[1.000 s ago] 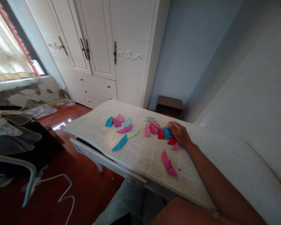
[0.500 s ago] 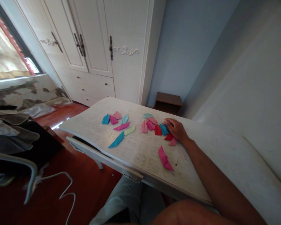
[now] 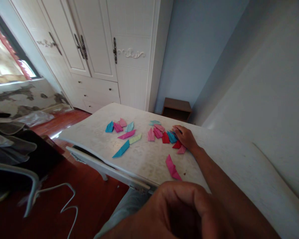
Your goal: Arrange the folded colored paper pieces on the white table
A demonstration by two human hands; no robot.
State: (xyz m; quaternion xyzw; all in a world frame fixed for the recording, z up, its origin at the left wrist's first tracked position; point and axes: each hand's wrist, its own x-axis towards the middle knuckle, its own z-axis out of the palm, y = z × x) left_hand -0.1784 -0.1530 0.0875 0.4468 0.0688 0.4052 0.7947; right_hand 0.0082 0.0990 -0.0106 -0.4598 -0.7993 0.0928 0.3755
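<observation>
Several folded paper pieces in pink, red, blue and green lie scattered on a white marbled table [image 3: 226, 166]. My right hand [image 3: 185, 136] rests on the right-hand heap of pieces [image 3: 164, 136], fingers laid loosely over them, gripping nothing. A pink folded piece [image 3: 171, 167] lies alone nearer to me. A long blue piece [image 3: 121, 149] sits near the table's left edge, and a smaller group [image 3: 117, 126] lies beyond it. My left hand [image 3: 174, 212] is raised close to the camera at the bottom, fingers curled into a loose fist with nothing visible in it.
A white wardrobe [image 3: 102, 49] with drawers stands behind the table. A small brown stand [image 3: 176, 108] sits in the corner. A pale wall runs along the right. At the left are a chair with dark cloth [image 3: 20, 159] and a white cable [image 3: 64, 199] on the red wooden floor.
My left hand has risen into view at the bottom, close to the camera. My right hand stays on the paper heap. The camera has turned slightly.
</observation>
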